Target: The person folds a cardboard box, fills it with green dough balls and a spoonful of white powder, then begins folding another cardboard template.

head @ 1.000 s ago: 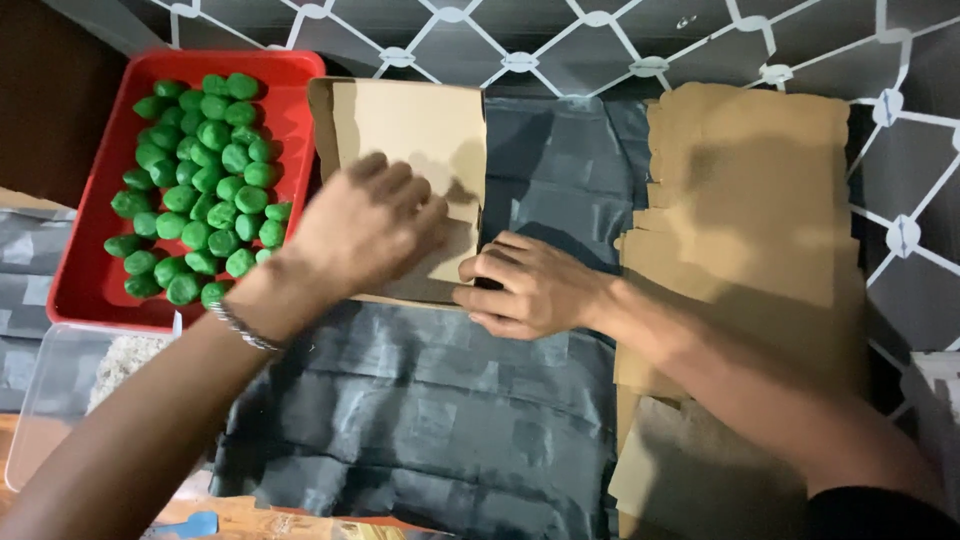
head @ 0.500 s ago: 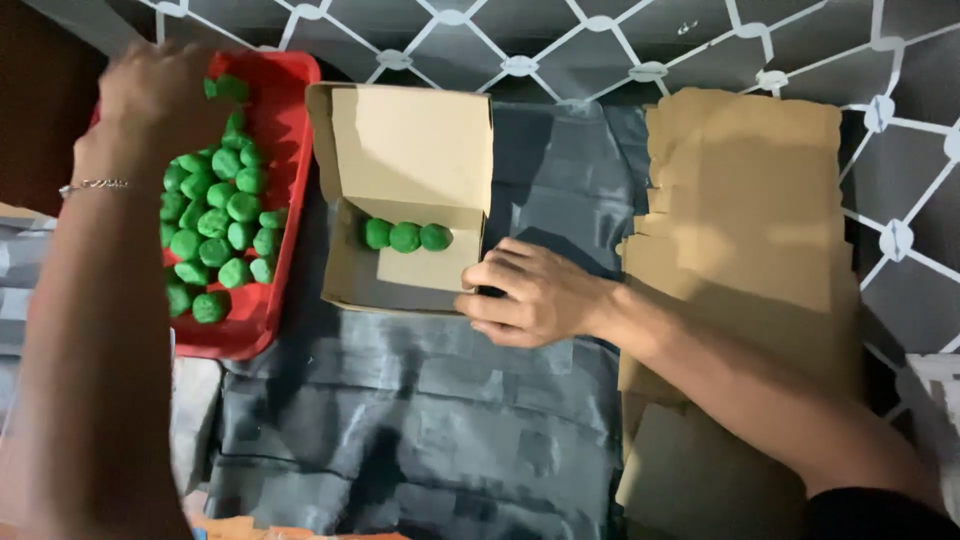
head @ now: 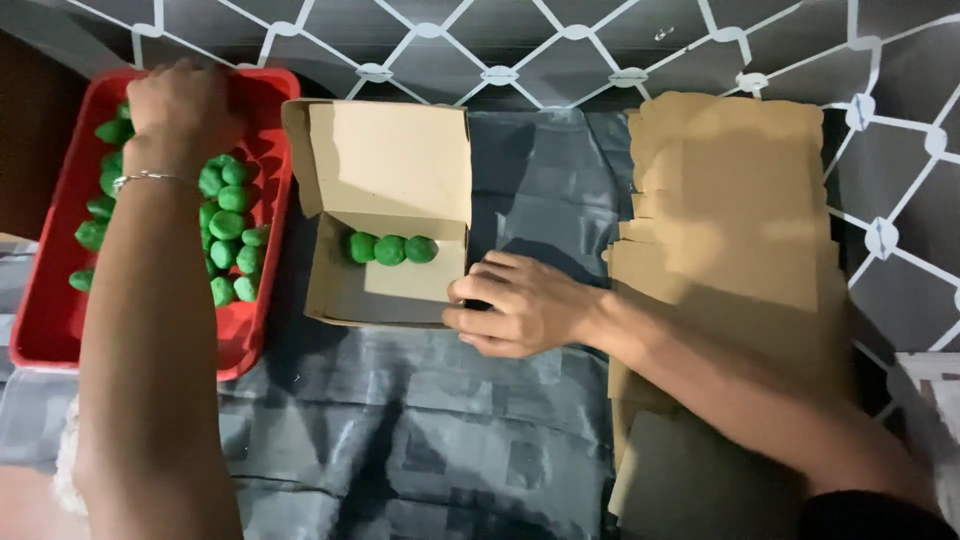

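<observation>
An open cardboard box (head: 385,215) sits on a dark grey cloth (head: 400,450), its lid standing back toward the patterned wall. Inside it, along the back edge of the base, three green balls (head: 390,249) lie in a row, touching one another. The right hand (head: 520,305) rests against the box's right front corner — fingers curled together around the wall of the box, thumb on top near the rim.

To the left of the box, just beside it, is a red tray (head: 50,300) with many more green balls (head: 228,225) heaped in its middle and upper part. The left hand (head: 180,100) is down in the far end of the tray, knuckles up, fingers bunched downward among the balls — whether they clasp one cannot be told. A thin metal bracelet (head: 145,179) circles that wrist.

To the right of the box lies a stack of flat cardboard blanks (head: 730,230), the right forearm crossing above their lower part.
</observation>
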